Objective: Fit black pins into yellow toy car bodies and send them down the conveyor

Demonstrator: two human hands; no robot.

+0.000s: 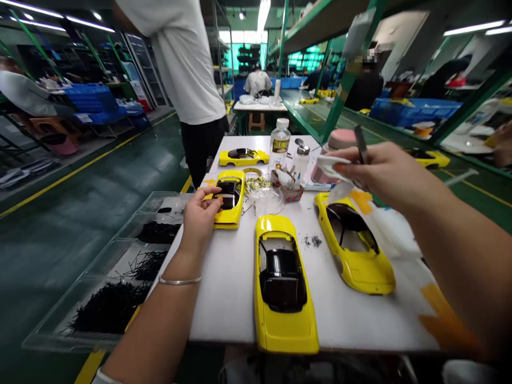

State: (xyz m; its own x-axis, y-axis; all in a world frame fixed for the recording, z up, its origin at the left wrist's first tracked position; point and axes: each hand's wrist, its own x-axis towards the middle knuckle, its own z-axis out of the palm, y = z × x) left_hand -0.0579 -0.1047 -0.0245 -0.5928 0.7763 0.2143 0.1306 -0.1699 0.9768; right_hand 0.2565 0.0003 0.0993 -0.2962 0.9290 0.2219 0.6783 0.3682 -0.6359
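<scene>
My left hand (202, 210) has its fingers closed at the side and dark window of a yellow model car body (232, 218) on the white table. My right hand (376, 165) is raised over the table's right side. In its grip are dark tweezers (361, 144), pointing up, and what looks like a white cloth (332, 164). Below it lies another yellow car body (368, 266). Nearest me, at the middle, rests a yellow car body (286, 330) with dark windows. A further yellow car (256, 157) stands at the back. Tiny dark bits (314, 241) are scattered between the bodies.
Left of the table, a clear divided tray (90, 282) holds black parts. A clear bottle (280, 146), a metal-topped jar (303, 157) and a pink-lidded container (341, 138) stand at the back. Beyond the table's left side stands a person in a white shirt (186, 69). A green conveyor runs right.
</scene>
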